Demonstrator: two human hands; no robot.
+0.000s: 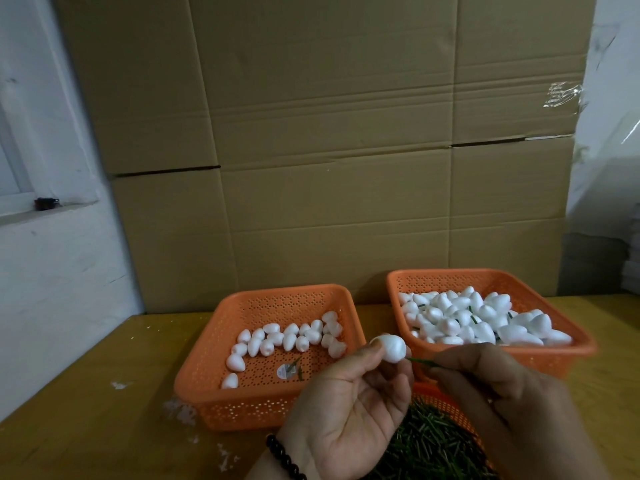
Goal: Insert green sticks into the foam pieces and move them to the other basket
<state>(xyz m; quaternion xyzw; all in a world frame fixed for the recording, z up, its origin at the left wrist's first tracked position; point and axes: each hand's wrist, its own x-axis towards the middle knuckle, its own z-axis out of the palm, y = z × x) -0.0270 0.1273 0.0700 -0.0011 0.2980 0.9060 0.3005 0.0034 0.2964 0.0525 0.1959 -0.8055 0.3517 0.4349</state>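
1. White foam piece is pinched at the fingertips of the left hand, raised above the table between the two baskets; its blunt end is turned toward the right hand, probably so the stick can go straight in.
2. Green stick is pinched in the curled fingers of the right hand, its tip touching or just entering the foam; which cannot be told.
3. Left basket holds a thin scatter of plain foam pieces, so it is judged the supply.
4. Right basket is heaped with foam pieces with green stems showing between them, so it is judged the destination.
5. Pile of loose sticks sits in a third orange basket under both hands, likely kept close for quick picking.
6. Cardboard boxes are stacked behind the table.
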